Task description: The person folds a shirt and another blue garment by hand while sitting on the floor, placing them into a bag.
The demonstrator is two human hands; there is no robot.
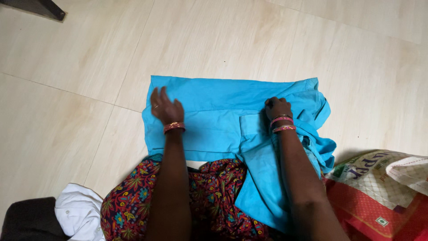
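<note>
A bright blue shirt (214, 111) lies partly folded on the pale tiled floor in front of me, one part trailing back over my lap. My left hand (165, 107) rests flat on the shirt's left side, fingers spread, holding nothing. Near the shirt's right part, my right hand (277, 107) has its fingers curled down into the blue cloth, pinching a fold. Both wrists carry pink and gold bangles. The shirt's right edge is bunched in loose folds.
My lap is covered by a dark red floral garment (214, 187). A white garment (78, 212) lies on a dark cloth (26, 221) at bottom left. A red, white and green woven sack (383, 192) sits at bottom right. A dark object (42, 8) pokes in at top left.
</note>
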